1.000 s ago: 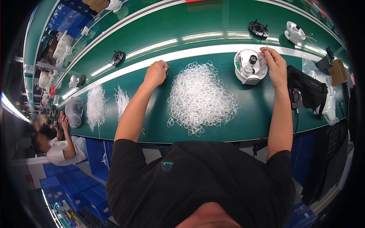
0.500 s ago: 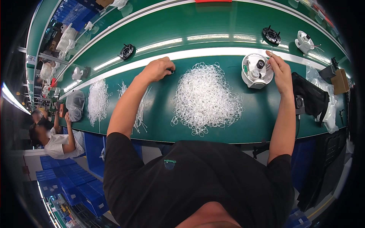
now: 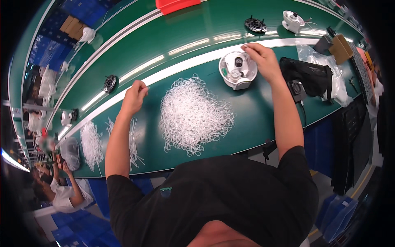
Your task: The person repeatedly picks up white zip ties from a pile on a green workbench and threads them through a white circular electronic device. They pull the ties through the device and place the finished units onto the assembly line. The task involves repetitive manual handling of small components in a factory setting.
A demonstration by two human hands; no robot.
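A round white camera housing [image 3: 240,85], with a black lens [image 3: 238,62] and a bit of green circuit board inside, sits on the green bench. My right hand [image 3: 263,61] is at its far right rim, thumb and finger pinched together; what lies between them is too small to name. To the left, my left hand [image 3: 134,97] hovers over the bench near the white strip, its fingers curled closed. Whether it grips anything is hidden. Between the hands and nearer to me spreads a big heap of small white looped ties [image 3: 193,117].
Straight white ties [image 3: 133,144] and another white heap [image 3: 91,142] lie left. Beyond the strip are black rings [image 3: 255,25] [image 3: 110,84] and a second white camera [image 3: 293,21]. A black mesh bag [image 3: 308,76] and small black device [image 3: 296,89] lie right. A co-worker [image 3: 68,193] sits far left.
The view has swung, so the bench things appear shifted left and tilted. My right fingertips have come further left along the housing's far rim. The left hand stays curled.
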